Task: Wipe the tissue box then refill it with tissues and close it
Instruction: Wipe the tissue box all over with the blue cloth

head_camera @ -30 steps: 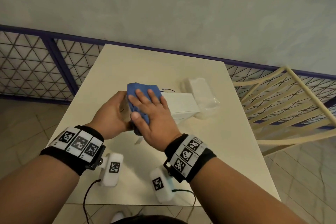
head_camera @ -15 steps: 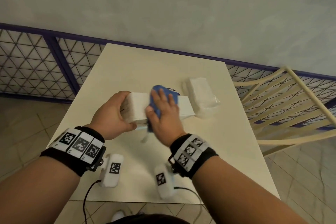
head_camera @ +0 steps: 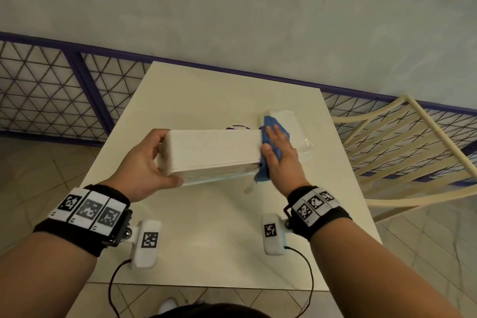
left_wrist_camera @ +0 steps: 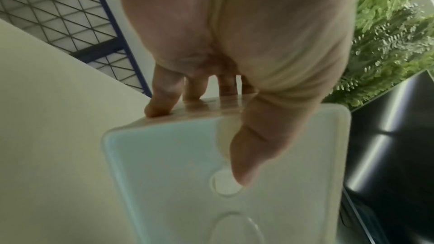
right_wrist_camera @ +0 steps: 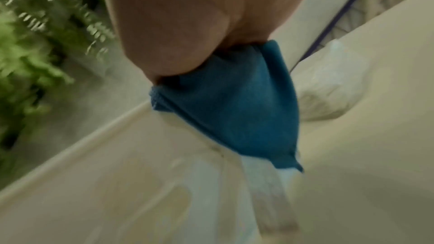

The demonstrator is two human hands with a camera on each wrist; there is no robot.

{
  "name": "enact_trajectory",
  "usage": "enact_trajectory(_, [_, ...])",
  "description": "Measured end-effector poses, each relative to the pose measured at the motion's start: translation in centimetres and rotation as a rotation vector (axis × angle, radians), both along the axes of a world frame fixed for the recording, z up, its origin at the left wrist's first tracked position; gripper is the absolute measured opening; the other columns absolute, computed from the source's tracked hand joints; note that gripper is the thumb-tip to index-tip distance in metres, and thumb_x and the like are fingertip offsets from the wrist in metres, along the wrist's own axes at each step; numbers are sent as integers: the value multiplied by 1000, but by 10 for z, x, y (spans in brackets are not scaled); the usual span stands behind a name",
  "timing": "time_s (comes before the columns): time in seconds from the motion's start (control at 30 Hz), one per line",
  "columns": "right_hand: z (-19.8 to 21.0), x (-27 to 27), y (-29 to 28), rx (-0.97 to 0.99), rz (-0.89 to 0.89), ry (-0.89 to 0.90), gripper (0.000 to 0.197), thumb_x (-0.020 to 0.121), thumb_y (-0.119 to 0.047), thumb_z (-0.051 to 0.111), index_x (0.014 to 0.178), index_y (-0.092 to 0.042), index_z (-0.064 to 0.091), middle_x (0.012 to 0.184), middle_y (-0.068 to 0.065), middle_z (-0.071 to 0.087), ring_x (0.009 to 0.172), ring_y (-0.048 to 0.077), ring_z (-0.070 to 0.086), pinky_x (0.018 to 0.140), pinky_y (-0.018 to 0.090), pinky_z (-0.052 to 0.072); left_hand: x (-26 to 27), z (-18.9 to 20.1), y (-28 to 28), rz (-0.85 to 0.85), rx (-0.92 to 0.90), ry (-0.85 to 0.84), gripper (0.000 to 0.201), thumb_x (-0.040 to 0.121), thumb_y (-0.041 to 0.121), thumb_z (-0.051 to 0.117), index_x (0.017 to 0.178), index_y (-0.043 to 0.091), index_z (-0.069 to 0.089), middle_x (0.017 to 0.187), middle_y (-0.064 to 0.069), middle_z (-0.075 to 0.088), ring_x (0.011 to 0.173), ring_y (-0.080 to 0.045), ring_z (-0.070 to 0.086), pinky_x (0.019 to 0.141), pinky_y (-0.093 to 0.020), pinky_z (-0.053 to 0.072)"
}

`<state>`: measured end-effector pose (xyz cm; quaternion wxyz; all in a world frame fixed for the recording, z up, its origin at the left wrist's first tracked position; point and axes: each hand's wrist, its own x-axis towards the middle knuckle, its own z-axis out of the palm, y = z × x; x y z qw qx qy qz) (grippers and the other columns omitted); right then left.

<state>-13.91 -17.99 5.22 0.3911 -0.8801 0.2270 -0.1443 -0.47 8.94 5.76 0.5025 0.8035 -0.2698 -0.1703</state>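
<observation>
Left hand [head_camera: 144,162] clasps the left end of the white tissue box [head_camera: 214,152], held lying lengthwise just above the desk [head_camera: 206,227], and only the left wrist view shows its thumb [left_wrist_camera: 246,157] lying across the box's pale end face by a round dimple. Right hand [head_camera: 281,160], fingers straight, presses the blue cloth [head_camera: 271,126] flat against the box's right end, having slid there from the middle of the box half a second ago. Beyond it a plastic-wrapped pack of tissues [head_camera: 291,124] lies on the desk, its crinkled wrap clearer in the blurred right wrist view.
</observation>
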Motion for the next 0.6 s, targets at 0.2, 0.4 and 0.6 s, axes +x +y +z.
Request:
enact_trajectory(0.2, [27, -15, -13, 670, 128, -171, 49, 79, -51, 66, 125, -46, 47, 132, -13, 54, 119, 6, 54, 104, 29, 42, 13, 9, 11, -55, -154, 159, 86, 47, 0, 90, 115, 35, 50, 120, 11, 60, 117, -8, 56, 85, -37, 55])
enact_trajectory(0.4, [41, -11, -24, 318, 248, -160, 113, 53, -12, 88, 146, -26, 25, 147, -8, 35, 129, 1, 40, 110, 26, 33, 17, 12, 18, -140, -204, 283, 98, 37, 22, 87, 125, 38, 46, 118, 12, 62, 112, -11, 58, 83, -25, 55])
enact_trajectory(0.6, [40, -5, -3, 102, 285, -205, 102, 52, -18, 89, 134, -32, 30, 130, -20, 41, 113, -22, 40, 98, 2, 34, 1, 26, -4, 28, 313, -336, 118, 59, 42, 86, 148, 38, 8, 153, 15, 13, 141, -11, 15, 117, -43, 13])
